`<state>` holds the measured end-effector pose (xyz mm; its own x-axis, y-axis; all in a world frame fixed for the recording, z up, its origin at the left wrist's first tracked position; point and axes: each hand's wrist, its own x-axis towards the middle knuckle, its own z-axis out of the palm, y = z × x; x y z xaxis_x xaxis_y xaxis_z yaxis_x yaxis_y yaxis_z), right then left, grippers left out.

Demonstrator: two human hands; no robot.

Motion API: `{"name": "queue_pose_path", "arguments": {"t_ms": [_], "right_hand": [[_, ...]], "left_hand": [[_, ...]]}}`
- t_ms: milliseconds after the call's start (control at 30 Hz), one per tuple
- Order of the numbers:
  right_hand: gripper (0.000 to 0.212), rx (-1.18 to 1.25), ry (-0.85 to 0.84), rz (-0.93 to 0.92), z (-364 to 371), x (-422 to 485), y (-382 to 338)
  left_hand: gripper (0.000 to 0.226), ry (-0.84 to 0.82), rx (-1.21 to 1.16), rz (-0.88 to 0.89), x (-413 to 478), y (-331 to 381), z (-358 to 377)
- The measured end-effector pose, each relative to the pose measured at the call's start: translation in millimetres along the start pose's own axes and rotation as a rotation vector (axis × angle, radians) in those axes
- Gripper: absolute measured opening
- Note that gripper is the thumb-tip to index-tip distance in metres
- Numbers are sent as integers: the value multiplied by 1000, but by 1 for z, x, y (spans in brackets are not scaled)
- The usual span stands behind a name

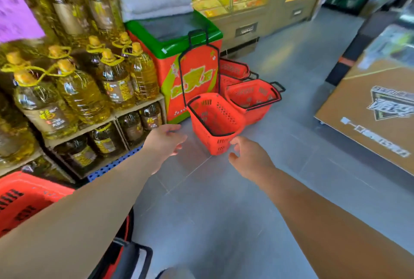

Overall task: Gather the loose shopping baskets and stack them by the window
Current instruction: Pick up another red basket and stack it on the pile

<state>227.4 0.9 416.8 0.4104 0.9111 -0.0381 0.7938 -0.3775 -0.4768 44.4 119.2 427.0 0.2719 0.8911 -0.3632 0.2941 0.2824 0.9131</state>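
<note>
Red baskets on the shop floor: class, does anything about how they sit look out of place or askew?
Yes. The nearest red basket stands alone, tilted, its tall black handle raised against the green-topped freezer. Behind it, two more baskets lean at different angles, loose rather than nested. Both hands are open and empty.

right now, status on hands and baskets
Left hand open, empty. Right hand open, empty, just short of near basket. Basket upright on floor, handle up; two more baskets behind it. Path clear.
</note>
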Motion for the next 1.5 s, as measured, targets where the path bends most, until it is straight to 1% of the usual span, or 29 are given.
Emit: {"name": "queue_pose_path", "arguments": {"t_ms": [167, 300, 433, 567, 667, 800, 933, 1067, 1133, 1233, 1333, 1400, 1500], "right_hand": [[38, -6, 8, -10, -15, 87, 18], [38, 30, 19, -2, -21, 186, 24], [36, 30, 30, 21, -32, 274, 20], [32, 27, 58, -9, -41, 352, 17], [26, 21, 23, -35, -42, 409, 17], [30, 45, -42, -61, -38, 492, 17], [32, 14, -139, -146, -30, 590, 19], [42, -73, -220, -216, -25, 681, 8], [46, -136, -249, -261, -21, 715, 1], [56, -169, -289, -301, -10, 768, -19], [66, -209, -292, -346, 9, 809, -37], [74, -233, -281, -340, 24, 834, -47], [84, -313, -227, -354, 45, 864, -56]], "left_hand": [[35, 39, 48, 56, 72, 40, 22], [31, 12, 58, 98, 159, 82, 40], [32, -9, 58, 86, 240, 126, 49], [27, -9, 104, 114, 319, 164, 52], [27, 7, 97, 84, 370, 180, 53], [21, 23, 90, 60, 433, 195, 55], [13, 105, 78, 27, 496, 209, 57], [16, 186, 120, -19, 552, 229, 51], [19, 197, 126, -29, 572, 236, 47], [14, 204, 156, -54, 607, 243, 38], [13, 191, 155, -82, 646, 247, 29], [14, 166, 143, -96, 678, 248, 20], [15, 83, 189, -77, 723, 249, 7]]}}
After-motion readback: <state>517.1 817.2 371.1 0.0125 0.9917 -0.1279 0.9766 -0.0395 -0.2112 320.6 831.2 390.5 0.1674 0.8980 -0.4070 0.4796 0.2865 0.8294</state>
